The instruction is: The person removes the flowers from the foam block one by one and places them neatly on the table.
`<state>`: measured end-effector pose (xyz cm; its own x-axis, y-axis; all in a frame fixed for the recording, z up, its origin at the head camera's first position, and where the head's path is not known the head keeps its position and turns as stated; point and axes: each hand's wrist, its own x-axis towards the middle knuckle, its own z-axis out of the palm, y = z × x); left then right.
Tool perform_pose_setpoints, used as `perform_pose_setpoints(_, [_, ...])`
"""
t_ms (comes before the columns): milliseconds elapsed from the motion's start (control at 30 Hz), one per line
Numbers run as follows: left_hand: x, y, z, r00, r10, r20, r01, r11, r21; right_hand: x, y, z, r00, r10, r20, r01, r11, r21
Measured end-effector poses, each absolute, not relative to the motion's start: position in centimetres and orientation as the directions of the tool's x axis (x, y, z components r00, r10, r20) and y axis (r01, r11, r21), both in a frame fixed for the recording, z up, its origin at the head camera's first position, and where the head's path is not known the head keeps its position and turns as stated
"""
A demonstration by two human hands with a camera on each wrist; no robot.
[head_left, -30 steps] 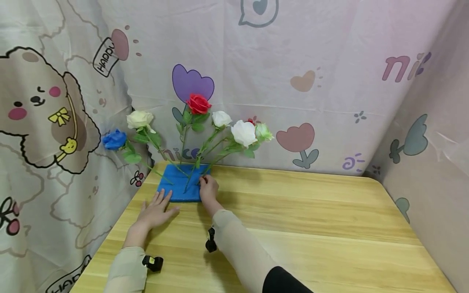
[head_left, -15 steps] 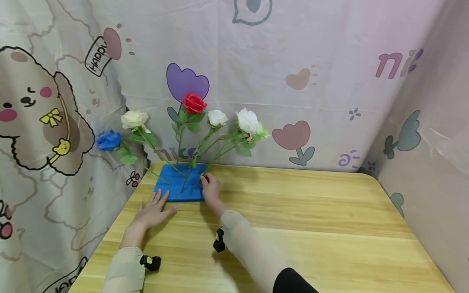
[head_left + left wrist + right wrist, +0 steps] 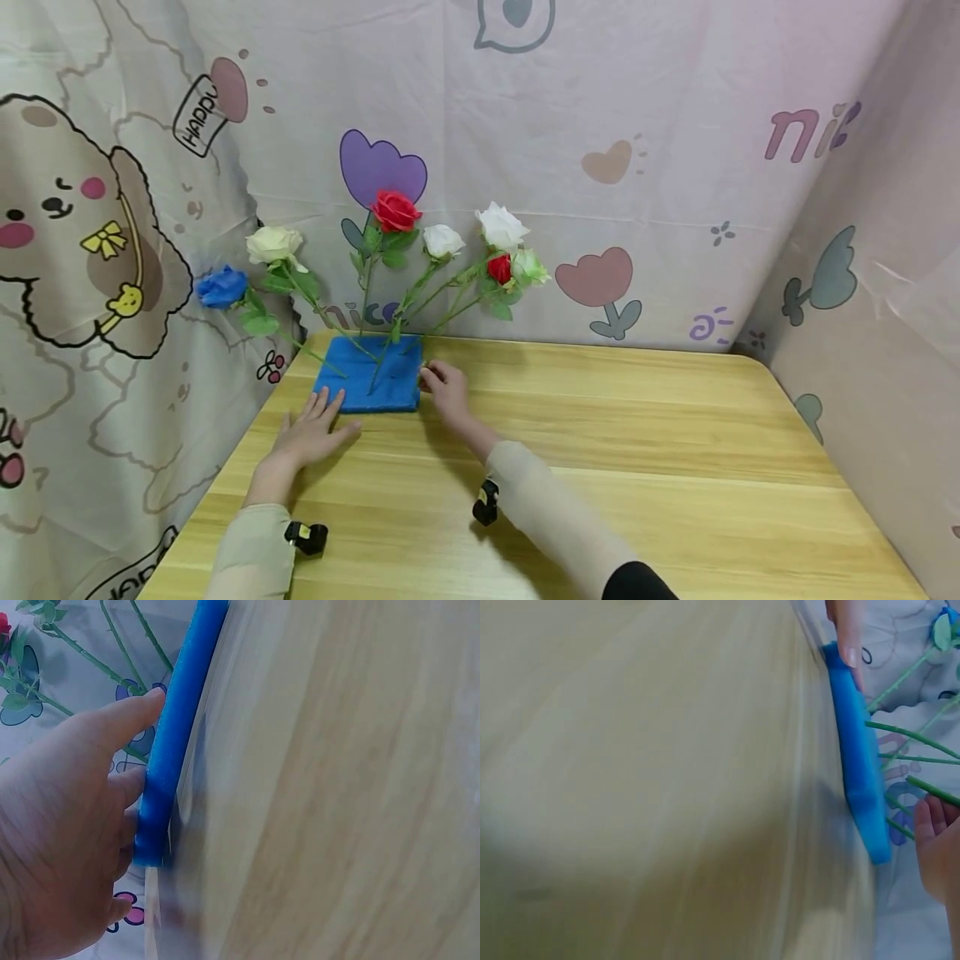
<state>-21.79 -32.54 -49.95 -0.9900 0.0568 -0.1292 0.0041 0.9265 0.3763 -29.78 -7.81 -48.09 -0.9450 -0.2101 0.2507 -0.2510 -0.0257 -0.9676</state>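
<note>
My left hand (image 3: 313,433) rests with fingers spread at the near left corner of a blue foam block (image 3: 356,398). In the left wrist view its fingertips touch the block's edge. My right hand (image 3: 447,392), at the block's right edge, pinches a green rose stem (image 3: 934,791), whose cut end shows free of the block in the right wrist view. Which bloom it carries is hard to tell. Upright or leaning over the block are a blue rose (image 3: 222,287), a cream rose (image 3: 273,244), a red rose (image 3: 395,211), a small white rose (image 3: 442,241) and, clustered at right, a large white rose (image 3: 502,227), a red bud (image 3: 498,268) and a pale green rose (image 3: 529,267).
The block lies on a wooden table (image 3: 637,433), near its far left corner. Printed cloth (image 3: 675,200) hangs close behind the table and along both sides. The blooms stand close to the back cloth.
My right hand has moved right, off the block's surface to its edge. The large white rose has risen, uncovering the red bud. My left hand has stayed in place.
</note>
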Motion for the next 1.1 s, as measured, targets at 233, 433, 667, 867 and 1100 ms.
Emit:
perform_pose_setpoints(233, [-21.8, -32.5, -50.1, -0.991, 0.054, -0.126, 0.003, 0.927, 0.376, -28.5, -5.0, -46.2, -0.915, -0.322, 0.243, -0.239, -0.053, -0.97])
perform_pose_setpoints(433, [-22.0, -32.7, -50.3, -0.99, 0.053, -0.127, 0.003, 0.932, 0.361, -27.8, -2.8, -45.1, -0.893, -0.39, 0.225, -0.241, -0.007, -0.97])
perform_pose_setpoints(667, [-21.9, -32.6, -50.0, -0.99, 0.054, -0.13, 0.003, 0.933, 0.361, -27.7, -0.4, -45.2, -0.887, -0.415, 0.203, -0.242, 0.043, -0.969])
perform_pose_setpoints(867, [-21.8, -32.4, -49.9, -0.99, 0.054, -0.127, 0.005, 0.934, 0.357, -27.4, 2.2, -45.5, -0.894, -0.412, 0.179, -0.221, 0.057, -0.974])
perform_pose_setpoints(1100, [-22.0, -32.6, -50.2, -0.99, 0.055, -0.133, 0.003, 0.932, 0.363, -26.3, 5.1, -44.5, -0.899, -0.41, 0.152, -0.199, 0.073, -0.977])
